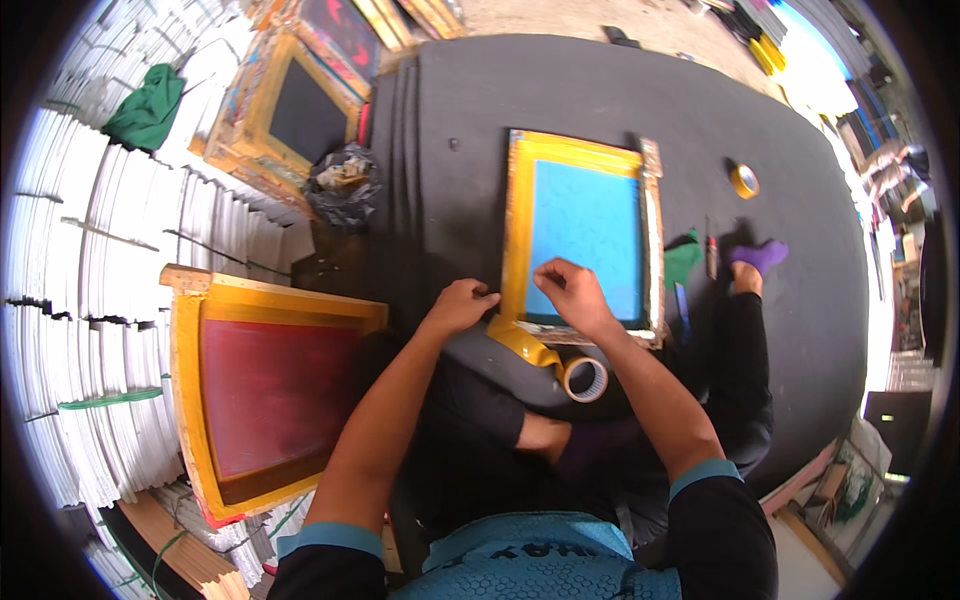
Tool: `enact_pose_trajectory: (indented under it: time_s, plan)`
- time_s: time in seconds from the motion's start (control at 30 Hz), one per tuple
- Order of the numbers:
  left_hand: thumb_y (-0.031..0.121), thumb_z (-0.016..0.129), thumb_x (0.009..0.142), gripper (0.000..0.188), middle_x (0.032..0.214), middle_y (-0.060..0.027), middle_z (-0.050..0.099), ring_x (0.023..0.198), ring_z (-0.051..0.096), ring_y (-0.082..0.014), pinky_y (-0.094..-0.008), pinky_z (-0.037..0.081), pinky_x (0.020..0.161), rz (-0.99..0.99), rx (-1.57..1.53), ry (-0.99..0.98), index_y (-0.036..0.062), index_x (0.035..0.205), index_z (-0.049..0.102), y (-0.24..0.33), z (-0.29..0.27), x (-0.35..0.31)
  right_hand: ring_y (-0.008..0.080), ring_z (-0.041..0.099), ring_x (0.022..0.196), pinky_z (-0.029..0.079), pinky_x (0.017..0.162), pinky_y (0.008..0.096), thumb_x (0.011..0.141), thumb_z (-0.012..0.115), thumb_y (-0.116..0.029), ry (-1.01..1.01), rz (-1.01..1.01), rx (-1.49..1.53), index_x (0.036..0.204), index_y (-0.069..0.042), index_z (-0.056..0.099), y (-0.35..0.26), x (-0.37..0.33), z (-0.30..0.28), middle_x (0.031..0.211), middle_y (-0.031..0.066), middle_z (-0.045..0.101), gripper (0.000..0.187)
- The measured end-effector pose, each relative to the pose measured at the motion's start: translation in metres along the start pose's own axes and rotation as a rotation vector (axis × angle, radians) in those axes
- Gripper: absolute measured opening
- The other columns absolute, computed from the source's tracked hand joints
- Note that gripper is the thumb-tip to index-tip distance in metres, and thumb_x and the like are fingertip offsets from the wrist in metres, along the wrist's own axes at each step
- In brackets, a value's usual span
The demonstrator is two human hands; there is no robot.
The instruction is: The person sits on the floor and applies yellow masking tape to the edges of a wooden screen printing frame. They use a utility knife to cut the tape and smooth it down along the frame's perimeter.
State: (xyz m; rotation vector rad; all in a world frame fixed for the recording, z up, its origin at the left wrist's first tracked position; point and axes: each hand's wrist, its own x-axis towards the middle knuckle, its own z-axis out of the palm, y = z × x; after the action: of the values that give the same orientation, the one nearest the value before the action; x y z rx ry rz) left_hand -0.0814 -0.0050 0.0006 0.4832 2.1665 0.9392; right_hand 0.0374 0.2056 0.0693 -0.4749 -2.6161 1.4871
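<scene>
A screen-printing frame (pixel 516 200) with blue mesh (pixel 586 225) lies in front of me, its left and top sides covered in yellow tape. My left hand (pixel 462 305) is closed beside the frame's lower left corner, thumb and fingers together; what they hold, if anything, is hidden. Over the lower part of the mesh, my right hand (pixel 572 295) is curled in a pinch, and I cannot make out anything in it. A loose strip of yellow tape (pixel 520 342) runs from that corner to a tape roll (pixel 585 380) by my legs.
Leaning at my left is a second frame (pixel 188 380) with red mesh. Stacks of white sheets (pixel 100 210) line the left side. On the black mat (pixel 470 80) are another tape roll (pixel 744 181), a green cloth (pixel 683 262), a red-handled tool (pixel 712 258) and a blue tool (pixel 682 308).
</scene>
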Motion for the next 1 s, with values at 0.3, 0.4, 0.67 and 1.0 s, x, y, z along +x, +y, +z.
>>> enact_pose_trajectory:
  time_s: [0.3, 0.4, 0.67, 1.0]
  plan:
    - [0.026, 0.082, 0.091, 0.039, 0.083, -0.0119, 0.073, 0.065, 0.068, -0.0154, -0.0317, 0.053, 0.061, -0.2, -0.061, -0.098, -0.0088, 0.107, 0.074, -0.001, 0.03, -0.021, 0.042, 0.071, 0.095, 0.059, 0.081, 0.0521, 0.089, 0.079, -0.034, -0.045, 0.273, -0.607, 0.113, -0.005, 0.068, 0.085, -0.168, -0.028, 0.108, 0.0184, 0.072, 0.039]
    - [0.022, 0.083, 0.091, 0.033, 0.081, -0.0103, 0.073, 0.062, 0.067, -0.0143, -0.0301, 0.051, 0.055, -0.252, -0.102, -0.031, -0.0074, 0.103, 0.074, 0.001, 0.035, -0.026, 0.0388, 0.068, 0.097, 0.058, 0.081, 0.0495, 0.088, 0.078, -0.04, 0.043, -0.193, -0.622, 0.117, -0.004, 0.066, 0.087, -0.185, -0.024, 0.11, 0.0163, 0.069, 0.048]
    - [0.02, 0.083, 0.093, 0.027, 0.081, -0.0083, 0.072, 0.062, 0.067, -0.0123, -0.0292, 0.052, 0.054, -0.228, -0.195, 0.038, -0.0046, 0.098, 0.074, -0.016, 0.039, -0.029, 0.0291, 0.062, 0.111, 0.04, 0.114, 0.054, 0.089, 0.076, -0.036, -0.125, -0.48, -0.888, 0.094, -0.012, 0.073, 0.104, -0.201, -0.015, 0.092, 0.0073, 0.069, 0.025]
    - [0.026, 0.077, 0.098, 0.026, 0.092, -0.0059, 0.072, 0.078, 0.07, -0.0152, -0.0297, 0.056, 0.07, -0.037, -0.428, -0.076, 0.0013, 0.105, 0.072, 0.031, -0.01, -0.05, 0.0279, 0.067, 0.102, 0.044, 0.112, 0.0537, 0.085, 0.079, -0.026, 0.1, -0.486, -0.747, 0.093, -0.011, 0.07, 0.061, -0.194, -0.107, 0.093, 0.0062, 0.073, 0.019]
